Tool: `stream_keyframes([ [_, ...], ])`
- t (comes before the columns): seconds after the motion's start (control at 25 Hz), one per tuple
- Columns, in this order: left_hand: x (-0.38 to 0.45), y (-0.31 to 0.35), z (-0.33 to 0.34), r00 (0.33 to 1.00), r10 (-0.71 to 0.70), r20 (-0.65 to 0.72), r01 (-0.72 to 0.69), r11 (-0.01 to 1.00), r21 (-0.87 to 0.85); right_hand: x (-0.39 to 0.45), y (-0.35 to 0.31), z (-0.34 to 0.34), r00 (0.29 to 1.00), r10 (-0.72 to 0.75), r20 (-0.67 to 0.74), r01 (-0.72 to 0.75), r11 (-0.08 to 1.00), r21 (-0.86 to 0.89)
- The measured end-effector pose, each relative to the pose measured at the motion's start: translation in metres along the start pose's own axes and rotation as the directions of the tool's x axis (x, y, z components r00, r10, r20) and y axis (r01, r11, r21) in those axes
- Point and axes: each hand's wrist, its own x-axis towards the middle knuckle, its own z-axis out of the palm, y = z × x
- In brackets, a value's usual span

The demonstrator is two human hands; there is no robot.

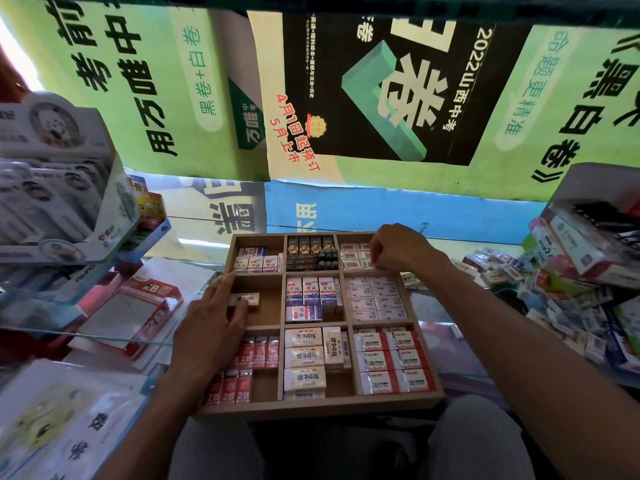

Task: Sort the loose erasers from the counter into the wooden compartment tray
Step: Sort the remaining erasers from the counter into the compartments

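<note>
Wooden tray: the pale wooden compartment tray sits on the bench before the person, most of its nine cells part-filled with boxed erasers.
Left hand: the left hand lies with straight fingers on a small cream-sleeved eraser in the middle-left cell.
Right hand: the right hand curls over the far-right cell — whether it holds anything, I cannot tell.
Loose erasers: the heap of small paper-sleeved erasers lies on the bench at right.
Handling: light, stiff, slick-wrapped blocks — best pinched across the long sides.

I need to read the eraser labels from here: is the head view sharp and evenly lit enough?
Head view: wooden tray centre sharp, 2B labels legible; loose erasers at right softer; wide-angle bending at edges; backlit posters glow, left display boxes washed out.
</note>
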Motion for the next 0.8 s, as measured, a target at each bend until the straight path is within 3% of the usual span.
stream_keyframes([
  [0.16, -0.002, 0.002, -0.001, 1.000, -0.009, 0.010, 0.009, 1.000, 0.000, -0.006, -0.003, 0.000, 0.996, -0.069, -0.055, 0.066, 0.997, -0.051],
  [0.28, -0.001, 0.001, -0.001, 1.000, -0.013, 0.019, 0.013, 1.000, 0.008, -0.016, -0.008, 0.000, 0.981, -0.188, 0.051, 0.188, 0.982, -0.012],
  [0.36, -0.001, 0.002, -0.001, 1.000, -0.011, 0.019, 0.011, 1.000, 0.012, -0.021, -0.008, 0.003, 0.969, -0.227, 0.094, 0.236, 0.968, -0.090],
  [0.6, -0.003, 0.003, -0.003, 1.000, -0.012, 0.029, 0.011, 1.000, 0.022, -0.033, -0.008, 0.012, 0.977, -0.203, 0.060, 0.212, 0.938, -0.273],
  [0.72, -0.004, 0.008, -0.008, 1.000, 0.004, 0.006, -0.005, 0.993, 0.119, -0.042, -0.001, 0.020, 0.978, -0.181, -0.099, 0.174, 0.982, -0.075],
  [0.8, -0.009, 0.017, -0.014, 0.987, 0.149, -0.061, -0.124, 0.945, 0.302, -0.051, 0.014, 0.029, 0.960, -0.165, -0.228, 0.174, 0.985, 0.016],
])
